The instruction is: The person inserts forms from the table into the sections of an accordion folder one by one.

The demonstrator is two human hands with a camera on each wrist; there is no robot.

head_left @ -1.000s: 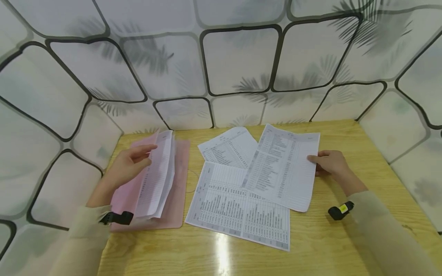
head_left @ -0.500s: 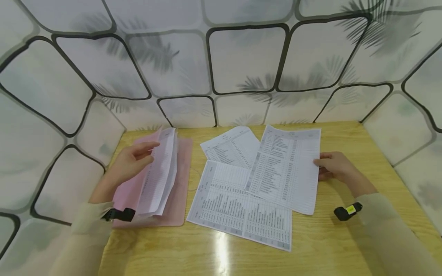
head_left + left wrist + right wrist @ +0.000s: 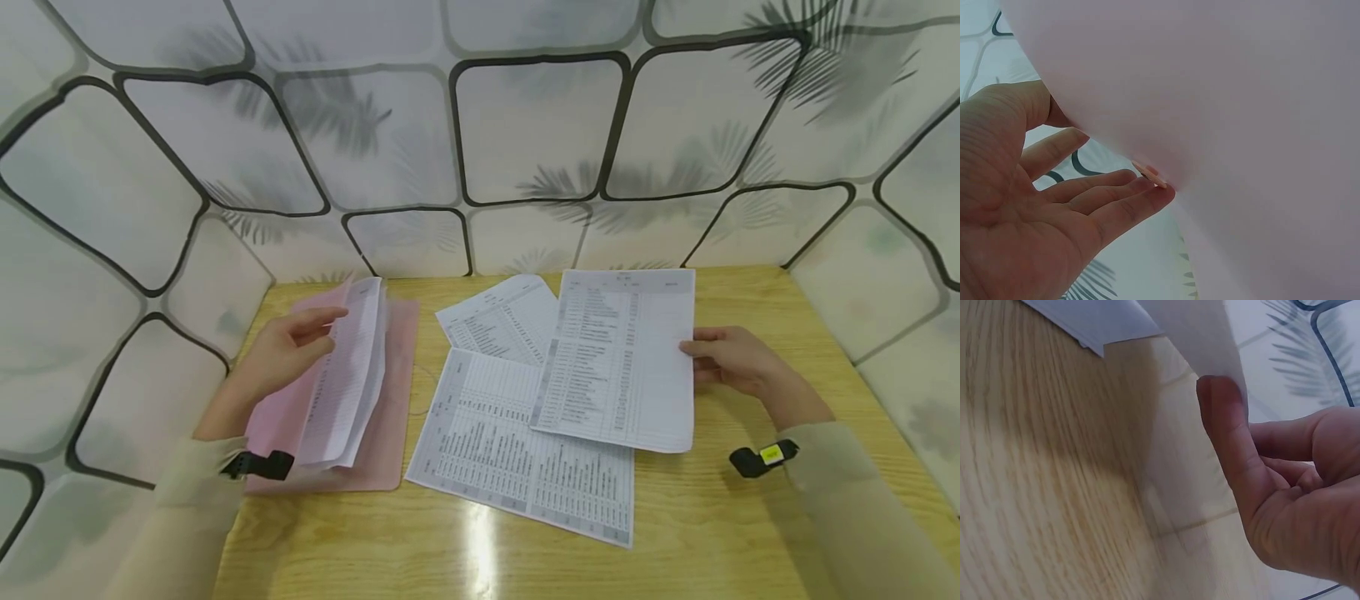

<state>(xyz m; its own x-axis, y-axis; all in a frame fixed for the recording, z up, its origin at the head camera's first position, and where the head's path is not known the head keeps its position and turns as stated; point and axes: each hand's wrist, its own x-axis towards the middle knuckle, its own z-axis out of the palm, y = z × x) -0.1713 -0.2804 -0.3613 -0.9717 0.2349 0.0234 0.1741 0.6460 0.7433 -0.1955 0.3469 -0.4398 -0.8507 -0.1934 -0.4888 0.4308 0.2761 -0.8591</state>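
Observation:
On the left of the table lies a pink folder, its cover raised, with printed pages standing inside. My left hand holds the cover's edge. In the left wrist view, the fingers of that hand touch the pink cover beside a small round button. My right hand pinches the right edge of a printed sheet. The right wrist view has the thumb on one face of this sheet, fingers behind.
Beneath the held sheet lie another printed sheet and a smaller-looking one on the wooden table. A thin string loops out between folder and sheets. A patterned wall stands behind and at both sides.
The sheet in my right hand has turned from slanted to nearly upright, its top edge now level. My left hand and the folder keep about the same pose.

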